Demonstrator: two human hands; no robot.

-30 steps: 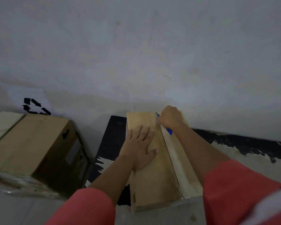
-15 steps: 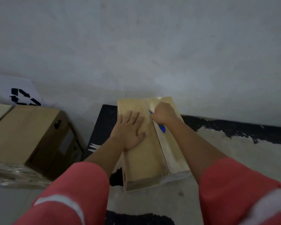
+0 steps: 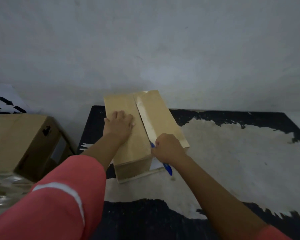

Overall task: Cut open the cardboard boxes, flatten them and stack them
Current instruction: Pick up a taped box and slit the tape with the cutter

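Note:
A small brown cardboard box (image 3: 156, 113) stands on a worn black-and-white table (image 3: 232, 153) against the wall, its taped top seam running toward me. My left hand (image 3: 119, 125) lies flat with straight fingers on the left top flap. My right hand (image 3: 168, 148) grips a blue cutter (image 3: 167, 168) at the near end of the seam, at the box's front edge. The blade itself is hidden by my fist.
A larger brown cardboard box (image 3: 24, 141) sits to the left, lower than the table, with clear plastic wrap (image 3: 5, 189) in front of it. A white sheet with a black recycling symbol (image 3: 5, 104) leans on the grey wall behind it.
My right hand has drawn the blue cutter along the seam from the far end of the box to its near edge. My left hand stayed pressed on the left flap.

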